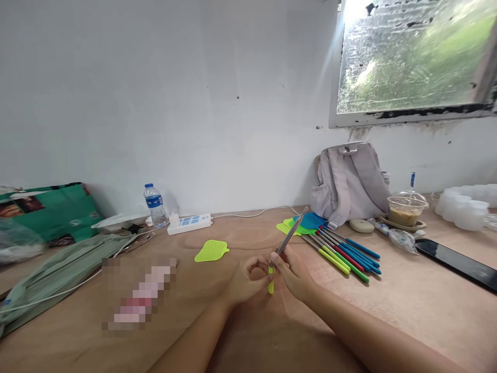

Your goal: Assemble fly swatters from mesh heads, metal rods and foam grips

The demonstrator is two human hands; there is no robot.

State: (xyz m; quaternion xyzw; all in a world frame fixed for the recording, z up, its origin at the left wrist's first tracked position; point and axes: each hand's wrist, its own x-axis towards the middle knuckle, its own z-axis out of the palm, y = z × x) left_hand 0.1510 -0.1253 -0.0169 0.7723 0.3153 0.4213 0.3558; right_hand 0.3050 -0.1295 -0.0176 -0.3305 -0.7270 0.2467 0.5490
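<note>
Between my hands is a fly swatter handle [271, 288], a slim metal rod with a yellow-green grip, tilted with its bare metal end up and to the right. My left hand [245, 280] has thumb and fingers curled in a pinch at the yellow-green grip. Higher up, my right hand [295, 274] is closed around the lower part of the metal rod. Left of them lies a loose yellow-green mesh swatter head [212, 250], flat on the table. To the right is a fanned pile of fly swatters [345, 251] with blue, green, red and yellow-green grips and blue and yellow-green heads.
On the brown table [186, 342] stand a water bottle [156, 207], a white power strip [189, 224], a grey backpack [349, 181] and an iced drink cup [406, 210]. A black phone-like slab [458, 263] lies right, a green-grey bag [58, 274] left. A pinkish item is blurred out.
</note>
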